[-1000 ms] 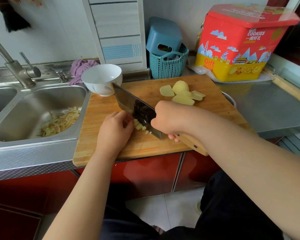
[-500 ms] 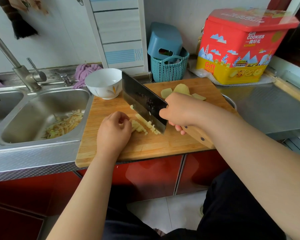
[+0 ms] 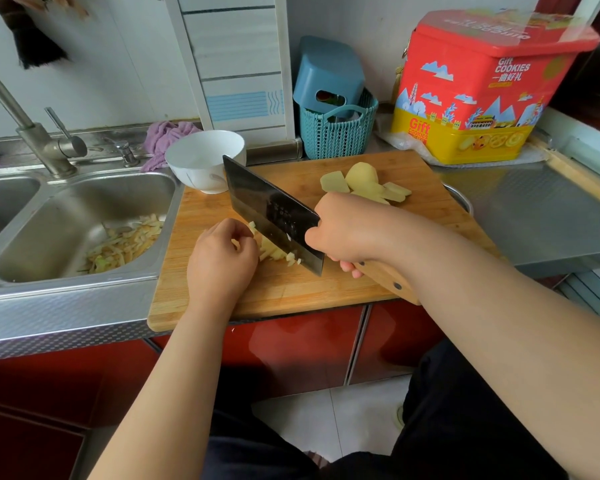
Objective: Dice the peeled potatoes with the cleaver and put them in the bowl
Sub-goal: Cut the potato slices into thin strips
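The wooden cutting board (image 3: 326,299) lay across the counter, its left edge beside the sink (image 3: 80,223). My right hand (image 3: 347,230) gripped the cleaver (image 3: 274,216) by its wooden handle, blade edge down on the board near the front edge. My left hand (image 3: 222,258), fingers curled, pressed the potato strips (image 3: 271,252) against the blade's left face. The white bowl (image 3: 205,161) stood at the board's back left corner. Potato slices (image 3: 364,183) waited near the back edge.
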Demonstrator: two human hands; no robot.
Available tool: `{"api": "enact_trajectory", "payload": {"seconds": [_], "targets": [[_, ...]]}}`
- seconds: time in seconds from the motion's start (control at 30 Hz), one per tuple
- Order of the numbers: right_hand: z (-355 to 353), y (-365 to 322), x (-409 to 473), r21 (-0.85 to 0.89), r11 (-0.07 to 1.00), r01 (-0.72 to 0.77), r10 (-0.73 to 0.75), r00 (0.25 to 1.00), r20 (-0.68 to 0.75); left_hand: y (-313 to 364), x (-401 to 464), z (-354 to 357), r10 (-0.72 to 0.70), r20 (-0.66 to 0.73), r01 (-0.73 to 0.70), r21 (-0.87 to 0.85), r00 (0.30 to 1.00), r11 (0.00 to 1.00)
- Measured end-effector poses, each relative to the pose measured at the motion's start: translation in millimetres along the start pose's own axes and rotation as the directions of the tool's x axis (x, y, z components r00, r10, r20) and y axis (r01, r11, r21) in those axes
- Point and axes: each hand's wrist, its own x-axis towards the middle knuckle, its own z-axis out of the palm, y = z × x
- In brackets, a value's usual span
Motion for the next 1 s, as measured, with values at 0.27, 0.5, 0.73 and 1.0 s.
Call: {"api": "enact_trajectory", "payload": {"seconds": [0.27, 0.5, 0.73, 1.0], "targets": [[8.1, -10.7, 3.4, -0.054, 0.997, -0.053, 0.057, 0.995, 0.087, 2.9, 1.3, -1.8, -0.047, 0.035, 0.048, -0.049, 0.998, 0.998], [9.3, -13.4, 7.7, -0.090, 0.992, -0.087, 0.098, 0.987, 0.125, 4.5, 0.5, -3.1, -0.058, 0.048, 0.060, -0.050, 0.997, 0.997], [9.1, -8.3, 18.1, -0.013, 0.999, -0.029, 0.030, 0.999, 0.032, -6.1, -6.4, -10.1, 0.006, 0.132, 0.002, -0.061, 0.991, 0.998], [5.1, -1.4, 9.7, 0.019, 0.999, 0.042, -0.041, 0.998, -0.038, -11.3, -14.6, -15.2, -0.016, 0.107, 0.025, -0.077, 0.994, 0.997]]}}
